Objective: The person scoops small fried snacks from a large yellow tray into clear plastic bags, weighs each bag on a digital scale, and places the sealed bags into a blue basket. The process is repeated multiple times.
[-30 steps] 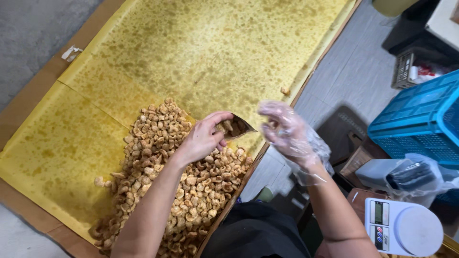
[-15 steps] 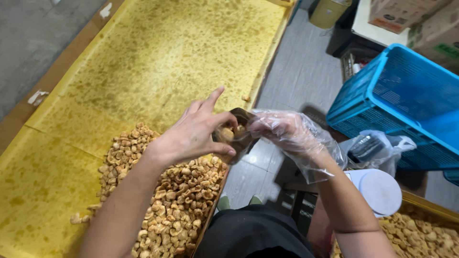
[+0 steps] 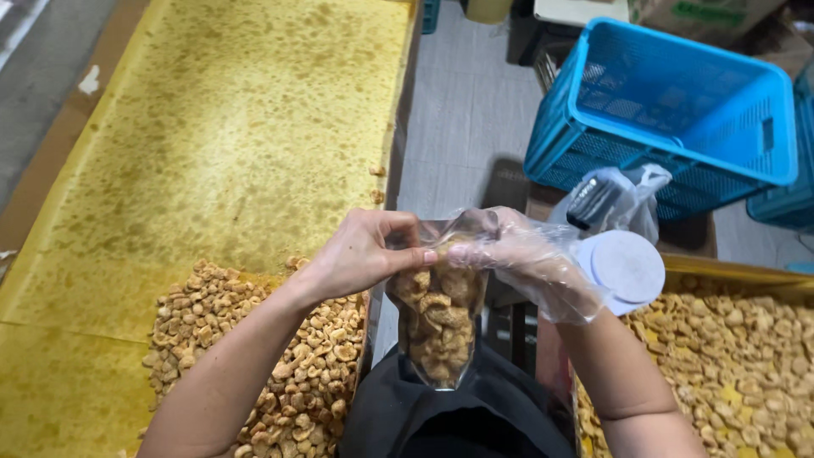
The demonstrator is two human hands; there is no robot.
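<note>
Clear bag (image 3: 439, 314) | hangs in front of body, between both hands | left hand (image 3: 360, 254) bare, pinched shut on top edge | right hand (image 3: 517, 254) in thin plastic glove, pinched on same edge, likely to close it | see-through, full of crunchy brown snacks | more snacks (image 3: 297, 356) piled on yellow counter (image 3: 229, 136)

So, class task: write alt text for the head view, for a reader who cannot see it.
Two hands hold up a clear bag of fried snack pieces: the bare left hand and the plastic-gloved right hand pinch its top. Loose snack pieces lie on yellow paper below; a blue crate stands at right.
</note>
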